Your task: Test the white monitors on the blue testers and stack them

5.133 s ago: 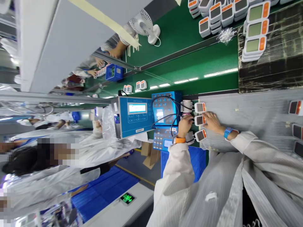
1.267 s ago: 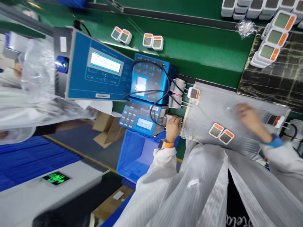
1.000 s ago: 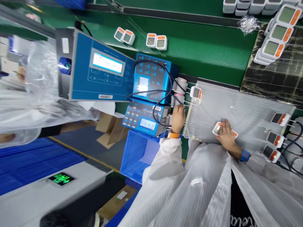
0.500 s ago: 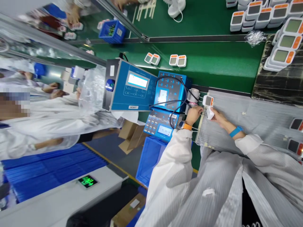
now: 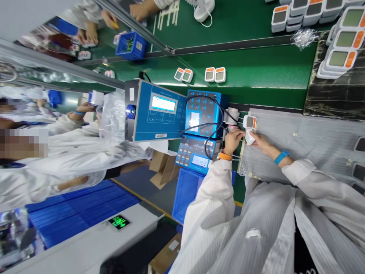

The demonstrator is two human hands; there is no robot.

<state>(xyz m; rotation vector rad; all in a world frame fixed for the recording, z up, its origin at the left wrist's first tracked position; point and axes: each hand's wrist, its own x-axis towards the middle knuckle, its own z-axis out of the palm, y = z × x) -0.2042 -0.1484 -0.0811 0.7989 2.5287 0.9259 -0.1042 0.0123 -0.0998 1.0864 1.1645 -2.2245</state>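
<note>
My right hand (image 5: 261, 143) grips a small white device (image 5: 250, 137), its plain white side showing, at the left end of the grey mat (image 5: 288, 152). Close on its left, my left hand (image 5: 234, 140) has thumb and forefinger pinched together near the device's edge. Whatever lies in that pinch is too small to make out. Just above the held piece, another white device with a screen and an orange strip (image 5: 249, 121) lies on the mat's edge, thin white leads at its left side.
Blue test instruments (image 5: 159, 110) with black cables stand left of my hands. Stacked screen devices (image 5: 342, 59) sit at the upper right, and two pairs lie on the green bench (image 5: 256, 68). A blue bin (image 5: 182, 194) is below. Co-workers in white sleeves are at left and top.
The camera view has shifted slightly. The device in my right hand has tilted and come nearer to my left fingertips. My left hand stays pinched beside it.
</note>
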